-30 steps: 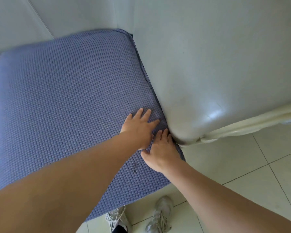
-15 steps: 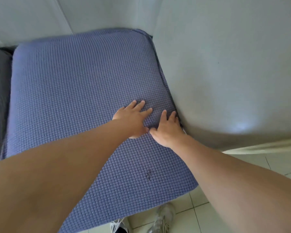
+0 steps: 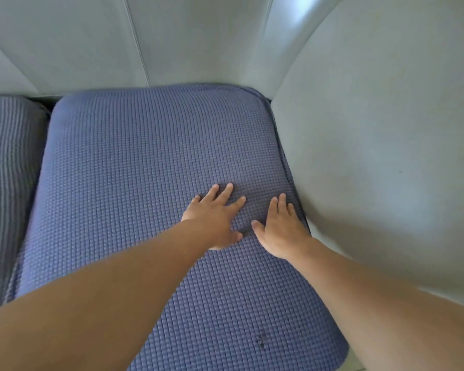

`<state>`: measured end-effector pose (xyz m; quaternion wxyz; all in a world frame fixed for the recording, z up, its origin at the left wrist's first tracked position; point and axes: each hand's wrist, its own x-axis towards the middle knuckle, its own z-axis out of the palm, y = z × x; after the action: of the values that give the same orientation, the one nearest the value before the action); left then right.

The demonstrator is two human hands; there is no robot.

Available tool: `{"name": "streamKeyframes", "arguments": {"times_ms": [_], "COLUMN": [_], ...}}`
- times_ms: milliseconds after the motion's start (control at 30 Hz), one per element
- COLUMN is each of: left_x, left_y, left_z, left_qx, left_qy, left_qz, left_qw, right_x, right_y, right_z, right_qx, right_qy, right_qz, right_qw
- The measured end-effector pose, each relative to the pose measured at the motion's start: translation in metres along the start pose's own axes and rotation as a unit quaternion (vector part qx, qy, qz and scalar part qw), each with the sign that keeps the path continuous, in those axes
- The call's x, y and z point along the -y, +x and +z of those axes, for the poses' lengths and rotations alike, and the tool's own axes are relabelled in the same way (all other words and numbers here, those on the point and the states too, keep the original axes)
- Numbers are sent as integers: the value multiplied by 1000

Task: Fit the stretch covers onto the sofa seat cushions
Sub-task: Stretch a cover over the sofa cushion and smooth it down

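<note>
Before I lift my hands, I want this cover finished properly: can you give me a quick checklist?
1. Blue cover smooth across top: ok.
2. Left hand flat on cover: ok.
3. Right hand flat, beside the armrest: ok.
4. Cover edge tucked along armrest: cannot tell, seam is shadowed.
5. Front edge wrapped under: cannot tell, out of view.
6. Neighbouring cushion covered: ok.

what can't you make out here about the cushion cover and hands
Head view only:
- Underside and front edge of the blue waffle-textured cushion cover: cut off by the frame and both forearms.
- Its right edge: tucked against the pale grey sofa armrest.
- Palms of the left hand and right hand: face down, hidden.
- Small dark mark: too small to identify.
</note>
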<state>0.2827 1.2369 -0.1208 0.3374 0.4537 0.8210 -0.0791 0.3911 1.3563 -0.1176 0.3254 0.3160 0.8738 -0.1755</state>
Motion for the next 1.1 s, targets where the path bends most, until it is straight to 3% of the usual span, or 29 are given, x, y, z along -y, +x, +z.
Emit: {"name": "streamKeyframes", "arguments": {"times_ms": [67,233,333,467,600,767,967,1100], "left_x": [6,24,35,41,42,52,71,77], "left_y": [0,7,19,36,54,93,122,131], "left_z": [-9,-26,-27,-22,-38,-81,-78,-88], "left_qx": [-7,-83,-74,-45,-88,-161,-108,-127], "left_qy": [-13,-48,-36,-22,-64,-107,-79,-87], "left_qz": [8,-21,-21,-2,-13,-50,-64,-55], "left_qw": [1000,995,996,999,994,980,989,987], "right_x": [5,29,40,31,34,51,54,62], "right_y": [4,19,37,63,84,126,172,185], "right_z": [-12,-27,-24,-22,-49,-98,-101,-116], "right_qx": [-9,-66,-70,-88,-77,-123,-94,-104], "right_qy": [-12,-85,-75,-57,-38,-74,-68,-88], "right_qz": [-2,-116,-143,-100,-66,-129,-99,-78], "right_qw": [1000,987,984,989,994,981,988,988]}}
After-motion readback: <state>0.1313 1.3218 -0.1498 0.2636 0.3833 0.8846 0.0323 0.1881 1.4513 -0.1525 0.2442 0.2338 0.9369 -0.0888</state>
